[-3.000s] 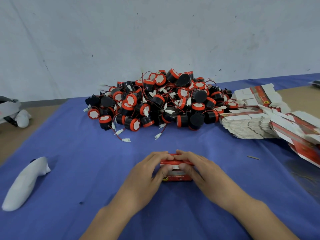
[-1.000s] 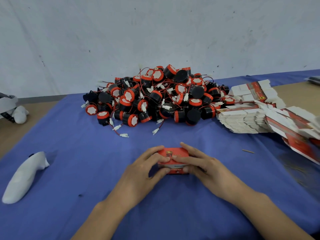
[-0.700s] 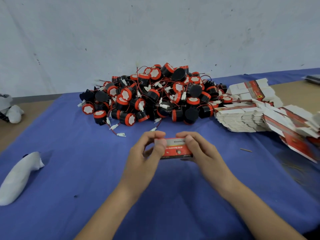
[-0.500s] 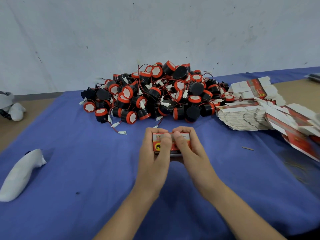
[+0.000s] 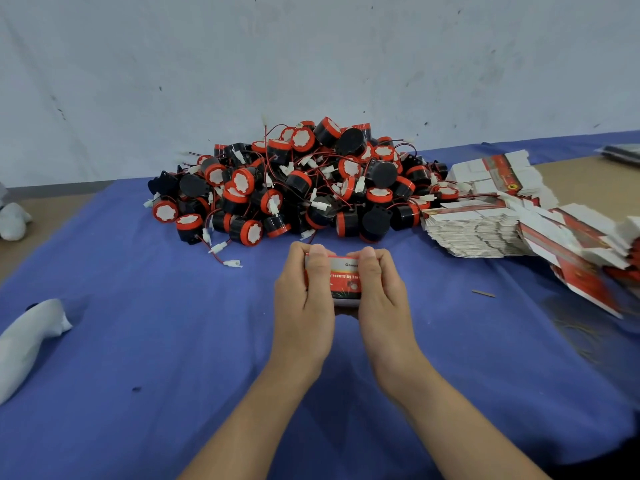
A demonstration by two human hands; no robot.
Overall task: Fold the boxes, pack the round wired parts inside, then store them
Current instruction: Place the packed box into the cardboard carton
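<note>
We hold one folded red box [image 5: 344, 280] between both hands, over the blue cloth [image 5: 173, 358] near the middle of the view; we cannot tell whether it touches the cloth. Our left hand [image 5: 304, 299] grasps its left end, thumb laid over the top edge and fingers curled behind. Our right hand [image 5: 381, 299] clasps the right end the same way, so the two thumbs stand close together over the printed face. White lettering shows on the red band between them, too partial to read in full.

At 12 o'clock from the box, near it but apart, lies the heap of round wired parts [image 5: 304, 188]: black drums with red caps and white faces, tangled with red wires and white connectors. A loose connector [image 5: 232, 263] trails out of the heap at 10 o'clock from our hands.

At 2 o'clock the stack of flat boxes [image 5: 478, 233] lies against the right edge of the heap, and more of them spill toward 3 o'clock, some blurred. A thin sliver [image 5: 483, 293] lies on the cloth at 3 o'clock, between our right hand and that spill. At 9 o'clock, well apart, a white padded object [image 5: 27, 341] rests on the cloth. A pale wall [image 5: 311, 64] rises behind the heap.
</note>
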